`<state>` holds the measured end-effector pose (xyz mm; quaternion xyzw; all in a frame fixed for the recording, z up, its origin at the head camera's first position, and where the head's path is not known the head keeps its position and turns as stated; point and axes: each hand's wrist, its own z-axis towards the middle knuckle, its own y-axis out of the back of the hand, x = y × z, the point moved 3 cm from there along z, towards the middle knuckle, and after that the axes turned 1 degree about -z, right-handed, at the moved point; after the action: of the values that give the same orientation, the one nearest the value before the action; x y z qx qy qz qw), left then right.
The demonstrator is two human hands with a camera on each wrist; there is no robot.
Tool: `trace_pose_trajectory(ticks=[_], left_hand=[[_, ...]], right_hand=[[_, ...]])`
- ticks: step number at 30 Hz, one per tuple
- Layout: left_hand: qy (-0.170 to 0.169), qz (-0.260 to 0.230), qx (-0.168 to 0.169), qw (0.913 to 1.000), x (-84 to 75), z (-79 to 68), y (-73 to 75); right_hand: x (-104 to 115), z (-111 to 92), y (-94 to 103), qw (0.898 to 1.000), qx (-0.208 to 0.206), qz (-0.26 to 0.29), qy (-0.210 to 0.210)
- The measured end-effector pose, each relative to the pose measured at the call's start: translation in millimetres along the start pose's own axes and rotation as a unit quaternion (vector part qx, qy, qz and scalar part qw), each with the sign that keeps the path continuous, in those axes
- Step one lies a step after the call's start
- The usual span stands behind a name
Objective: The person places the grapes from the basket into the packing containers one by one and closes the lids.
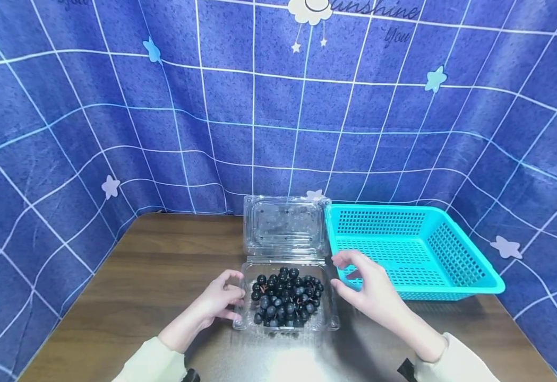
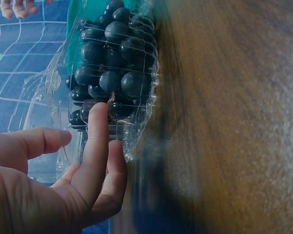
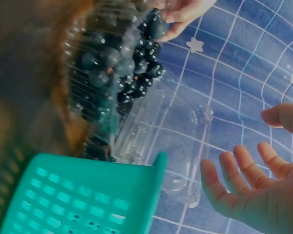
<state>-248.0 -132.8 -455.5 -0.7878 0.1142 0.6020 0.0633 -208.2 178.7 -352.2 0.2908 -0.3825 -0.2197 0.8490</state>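
While the clamshell box (image 1: 288, 297) lies open, its grapes (image 1: 285, 303) sit untouched inside, none in the turquoise basket (image 1: 412, 249) beside it. Left hand (image 1: 218, 302) touches the box's side with straight fingers; right hand (image 1: 369, 286) hovers beside it, fingers loosely spread, holding nothing.

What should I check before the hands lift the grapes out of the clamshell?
1. Clamshell lid open and standing back: ok.
2. Left hand steadying the clamshell, fingers against its left wall: ok.
3. Right hand empty, fingers spread, beside the clamshell and not on it: ok.
4. Grapes uncovered, nothing lying on them: ok.
5. Teal basket upright beside the clamshell: ok.
6. Grapes joined on one stem: cannot tell.
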Motion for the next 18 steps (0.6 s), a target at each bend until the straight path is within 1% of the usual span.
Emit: trace_pose_trajectory(ticks=[4,8,15,18], left_hand=[[-0.001,0.000,-0.001,1.0000,-0.2,-0.5,0.0],[-0.002,0.001,-0.002,1.0000,-0.7,-1.3,-0.5],[-0.001,0.007,-0.005,1.0000,-1.1,-1.5,-0.4],[0.001,0.006,-0.007,1.0000,0.1,-0.9,-0.1]], right_hand=[[-2.7,-7.3,-1.3,0.999,0.001,0.045,-0.027],[-6.5,-14.4,-3.2,0.995,0.003,0.087,-0.051],[-10.2,-26.8,-4.5,0.984,0.020,0.147,-0.102],[-10.5,-30.4,-3.6,0.980,0.029,0.164,-0.108]])
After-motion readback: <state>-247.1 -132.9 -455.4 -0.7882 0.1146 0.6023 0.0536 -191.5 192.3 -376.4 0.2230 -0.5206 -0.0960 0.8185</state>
